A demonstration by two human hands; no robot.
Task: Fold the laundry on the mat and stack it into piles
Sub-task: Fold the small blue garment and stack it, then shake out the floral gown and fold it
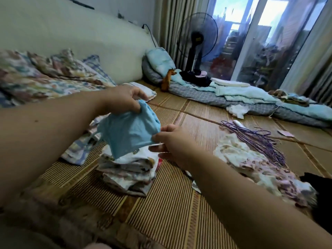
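While your two bare forearms reach out over the striped woven straw mat (170, 203), your hands are held apart with the small light blue cotton garment (129, 130) stretched between them, up off the mat. Your right hand (172, 142), the nearer one, pinches the garment's lower right corner between thumb and curled fingers. Your left hand (124, 99), higher and farther off, pinches its bunched upper edge. The garment's loose lower tip hangs over the stack of folded pale patterned clothes (127, 173) that sits on the mat right under your hands; you cannot tell whether it touches the stack.

Just left of that stack lies a blue and white checked cloth (79, 148). To your right, a loose heap of unfolded cream floral laundry (251, 162) sprawls on the mat, and a bundle of thin purple hangers (258, 139) lies against its far edge.

Farther off on your left is a rumpled multicoloured floral quilt (36, 78). Across the mat a grey checked mattress with pale blue bedding (251, 101) runs along the floor, and a black pedestal fan (197, 36) stands behind it by the glass sliding door (269, 33).
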